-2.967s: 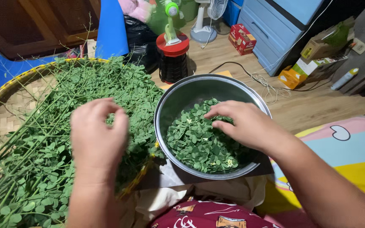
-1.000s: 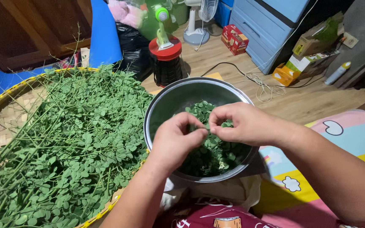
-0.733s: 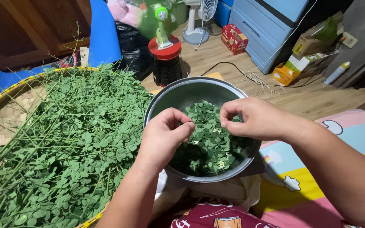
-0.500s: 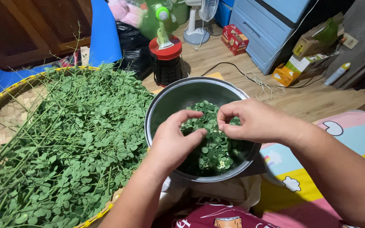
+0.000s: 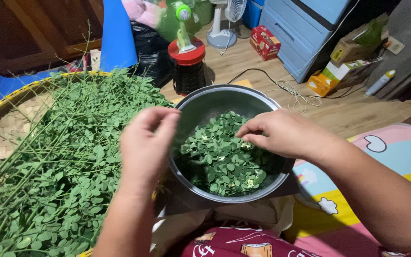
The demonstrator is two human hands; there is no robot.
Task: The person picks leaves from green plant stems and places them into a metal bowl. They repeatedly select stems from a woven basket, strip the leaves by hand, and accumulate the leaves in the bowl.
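Wood floor, R hand over bowl leaves, L hand beside.

Bare forearms, red patterned garment

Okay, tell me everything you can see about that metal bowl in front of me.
The metal bowl is round, deep and silvery, steel by the look, with a thin rolled rim and a dull grey inner wall. It sits upright beside the woven tray of leafy stems, seemingly on cloth. Small loose green leaves fill its bottom. The right hand is over it, fingertips down by the leaves; the left hand is at its left rim, blurred.
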